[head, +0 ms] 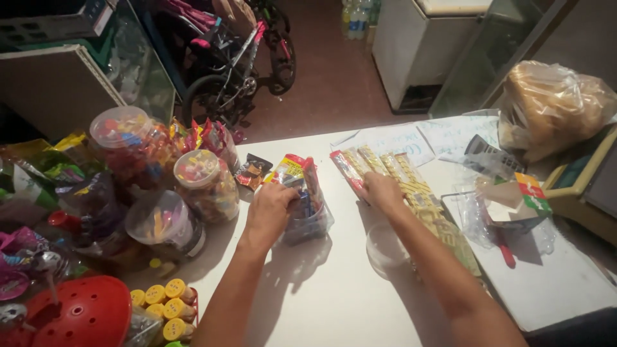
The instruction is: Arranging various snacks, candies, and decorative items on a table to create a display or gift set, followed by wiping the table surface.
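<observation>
My left hand (270,209) grips a clear plastic tub (308,218) stuffed with upright colourful snack packets (297,173) near the middle of the white counter (334,295). My right hand (382,191) rests on the near end of a row of long yellow and red packet strips (411,183) laid flat on the counter, fingers pressed on them. A clear round lid (385,247) lies under my right forearm.
Clear candy jars (207,183) (132,141) and loose sweets crowd the left side, with a red perforated cap (83,311) and yellow-capped tubes (168,302). A calculator (488,154), papers, a bagged loaf (553,106) and a scale stand at right. A bicycle (241,64) is beyond.
</observation>
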